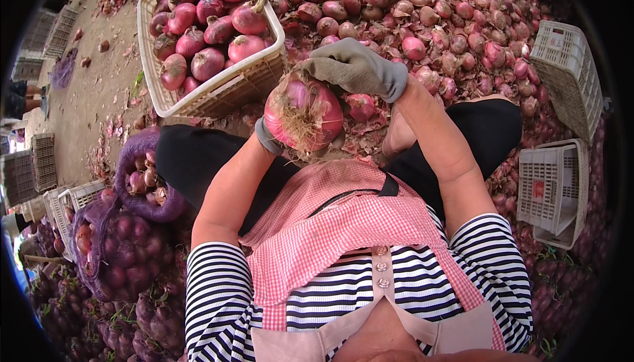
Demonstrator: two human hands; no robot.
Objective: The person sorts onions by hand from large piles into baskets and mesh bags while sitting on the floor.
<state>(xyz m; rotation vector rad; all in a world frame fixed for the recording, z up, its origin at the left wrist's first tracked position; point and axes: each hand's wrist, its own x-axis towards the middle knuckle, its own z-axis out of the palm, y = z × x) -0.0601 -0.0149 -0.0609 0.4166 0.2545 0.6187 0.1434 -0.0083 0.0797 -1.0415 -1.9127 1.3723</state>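
Note:
A large red onion (312, 117), its dry roots turned up toward me, is held over my lap. My left hand (268, 136), in a grey glove, supports it from below; the onion hides most of the fingers. Across its far side reaches my gloved right hand (352, 67), with thumb and fingertips pinched at the loose, papery outer skin (297, 75). Just beyond, on the left, stands a white plastic crate (218, 82) filled with smooth red onions (210, 30). Another onion (360, 106) lies among shed skins beneath my right wrist.
A broad heap of unpeeled onions (446, 25) spreads ahead and to the right. Purple mesh sacks of onions (131, 248) sit at my left. Plastic crates (569, 69) stand or lie on the right, with more crates (43, 161) at far left. A person's legs (29, 97) show there.

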